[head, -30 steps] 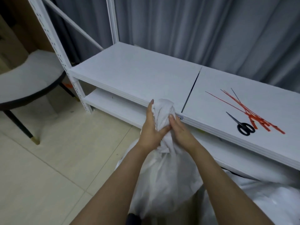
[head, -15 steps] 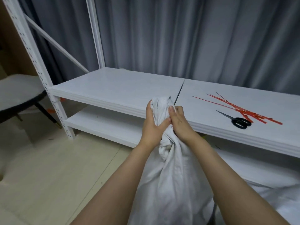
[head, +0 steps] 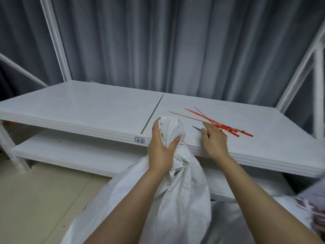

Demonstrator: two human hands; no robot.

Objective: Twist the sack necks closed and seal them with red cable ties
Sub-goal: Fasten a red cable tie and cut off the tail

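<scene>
A white woven sack stands on the floor in front of the shelf, its neck bunched and twisted. My left hand is shut around that neck, just below the gathered top. My right hand is off the sack, fingers apart, over the shelf edge beside a bundle of several red cable ties lying on the white shelf top. The hand holds nothing. Only the blade tips of the scissors show past my right hand; the handles are hidden.
The shelf has a lower board and white uprights against a grey curtain. A label reading 2-2 is on the front edge. Another white sack lies at lower right. Beige tile floor spreads to the left.
My right hand let go of the sack neck and moved right to the cable ties. My left hand kept its grip. The view shifted right and up.
</scene>
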